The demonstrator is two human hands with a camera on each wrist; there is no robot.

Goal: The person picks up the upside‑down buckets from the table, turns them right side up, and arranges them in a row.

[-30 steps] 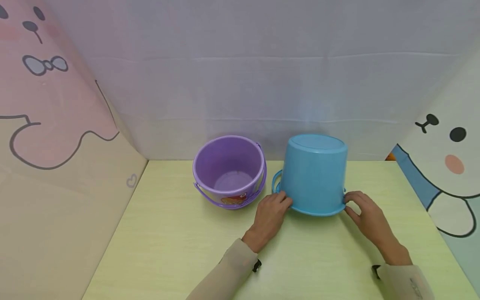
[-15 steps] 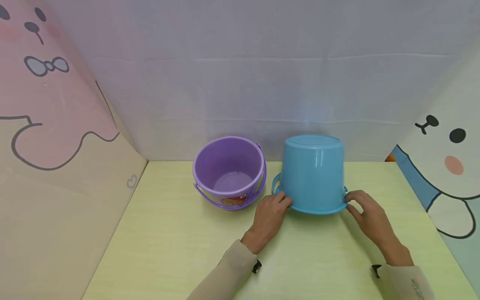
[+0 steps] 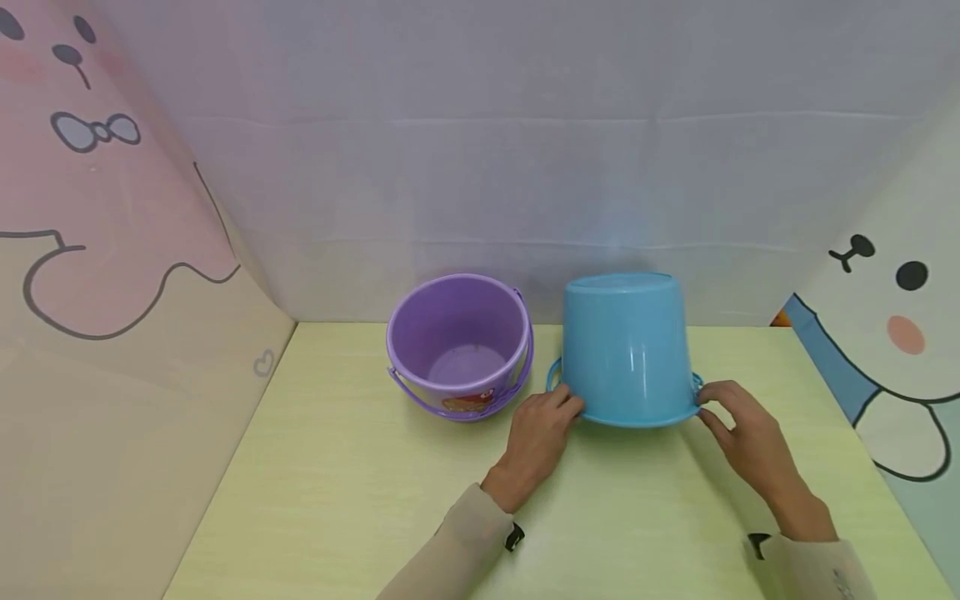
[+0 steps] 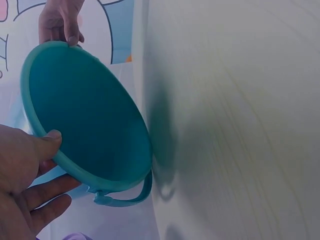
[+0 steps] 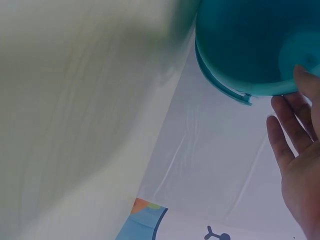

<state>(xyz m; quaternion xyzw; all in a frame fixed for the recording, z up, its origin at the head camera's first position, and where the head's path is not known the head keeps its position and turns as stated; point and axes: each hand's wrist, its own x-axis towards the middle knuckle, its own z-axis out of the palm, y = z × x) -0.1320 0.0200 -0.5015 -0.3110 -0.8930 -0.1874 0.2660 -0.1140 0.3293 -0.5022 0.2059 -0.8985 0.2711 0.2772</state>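
A light-blue plastic bucket [image 3: 626, 358] stands upside down and tilted at the back of the table, its near rim raised. My left hand [image 3: 536, 435] pinches the rim at its near left. At the right of the rim, my right hand [image 3: 753, 443] pinches it too. The left wrist view shows the bucket's hollow inside, with the left thumb [image 4: 49, 144] over the rim and its fingers outside. In the right wrist view, the right thumb [image 5: 307, 82] lies inside the rim. The bucket's handle [image 4: 127, 201] hangs toward the table.
A purple bucket [image 3: 465, 379] stands upright to the left of the blue one, its handle lowered at the front. The pale yellow-green table [image 3: 337, 500] ends at a grey-white cloth backdrop [image 3: 480, 183]. Cartoon-printed panels [image 3: 127, 400] flank both sides.
The blue bucket's upturned base has leaned slightly left, and its rim has shifted a little right and up on that side. My right hand has moved slightly right with it.
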